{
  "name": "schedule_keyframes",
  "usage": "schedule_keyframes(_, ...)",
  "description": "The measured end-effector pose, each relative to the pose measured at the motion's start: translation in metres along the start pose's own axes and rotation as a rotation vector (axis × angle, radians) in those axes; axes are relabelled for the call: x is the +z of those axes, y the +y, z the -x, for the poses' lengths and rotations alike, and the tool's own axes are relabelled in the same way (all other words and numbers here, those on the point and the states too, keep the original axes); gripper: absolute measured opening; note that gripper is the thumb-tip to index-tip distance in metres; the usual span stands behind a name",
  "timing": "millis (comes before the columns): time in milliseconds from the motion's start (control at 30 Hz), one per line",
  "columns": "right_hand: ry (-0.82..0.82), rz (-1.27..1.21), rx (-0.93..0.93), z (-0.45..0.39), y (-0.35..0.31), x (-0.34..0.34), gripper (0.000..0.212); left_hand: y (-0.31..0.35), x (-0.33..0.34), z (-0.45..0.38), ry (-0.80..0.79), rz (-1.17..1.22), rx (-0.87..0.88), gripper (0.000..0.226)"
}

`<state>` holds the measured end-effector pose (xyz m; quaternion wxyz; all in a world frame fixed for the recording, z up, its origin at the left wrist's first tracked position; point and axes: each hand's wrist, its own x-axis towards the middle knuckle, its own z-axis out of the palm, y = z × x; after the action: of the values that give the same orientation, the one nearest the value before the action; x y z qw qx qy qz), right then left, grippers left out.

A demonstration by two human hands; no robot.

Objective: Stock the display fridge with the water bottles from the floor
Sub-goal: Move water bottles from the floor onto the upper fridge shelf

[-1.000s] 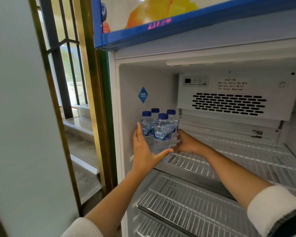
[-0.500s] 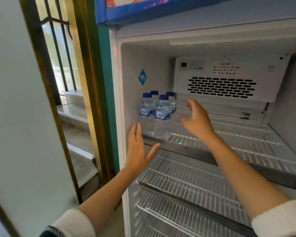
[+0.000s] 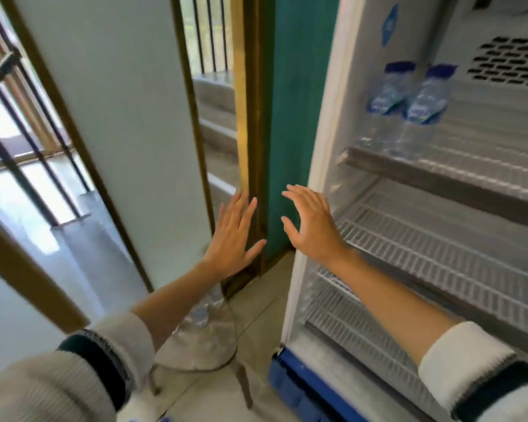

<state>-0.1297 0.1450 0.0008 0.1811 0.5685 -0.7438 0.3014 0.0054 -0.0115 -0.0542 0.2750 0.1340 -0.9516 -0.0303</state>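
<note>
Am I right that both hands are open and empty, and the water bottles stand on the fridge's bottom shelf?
Not quite. The head view shows the water bottles on the top shelf, at its left end. The rest holds: the left hand and right hand are both open and empty.

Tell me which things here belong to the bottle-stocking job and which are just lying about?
Part of the job:
- water bottles standing on the fridge's top wire shelf
- plastic-wrapped pack of bottles on the floor
- left hand and right hand, both empty with fingers spread

Just there:
- white door
- barred window
- teal wall
</note>
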Motion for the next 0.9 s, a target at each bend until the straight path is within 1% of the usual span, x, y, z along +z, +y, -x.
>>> schedule_keyframes(100, -0.153, -0.083, 0.039, 0.012, -0.026, 0.055, 0.054, -0.051, -0.003, 0.062, -0.115, 0.001, -0.126, 0.087)
schedule_keyframes(200, -0.291, -0.150, 0.051, 0.024, -0.051, 0.108, 0.057, -0.092, -0.005, 0.124, -0.211, -0.051, -0.224, 0.090)
schedule_keyframes(267, -0.372, -0.183, 0.082, 0.033, -0.065, 0.139, 0.058, -0.111, -0.005, 0.158, -0.293, -0.066, -0.309, 0.092)
schedule_keyframes(367, -0.498, -0.227, 0.173, 0.047, -0.086, 0.182, 0.062, -0.129, -0.002, 0.198, -0.348, -0.079, -0.434, 0.092)
schedule_keyframes(500, -0.650, -0.286, 0.290, 0.065, -0.101, 0.228, 0.067, -0.137, 0.008, 0.224, -0.411, -0.049, -0.597, 0.089)
schedule_keyframes(600, -0.764, -0.318, 0.400, 0.076, -0.102, 0.256, 0.070, -0.141, 0.019, 0.237, -0.430, -0.008, -0.668, 0.089)
schedule_keyframes(700, -0.848, -0.347, 0.522, 0.084, -0.099, 0.285, 0.071, -0.149, 0.040, 0.251, -0.492, 0.006, -0.753, 0.087)
schedule_keyframes(900, -0.993, -0.352, 0.738, 0.084, -0.083, 0.341, 0.070, -0.162, 0.088, 0.273, -0.591, 0.049, -1.001, 0.086)
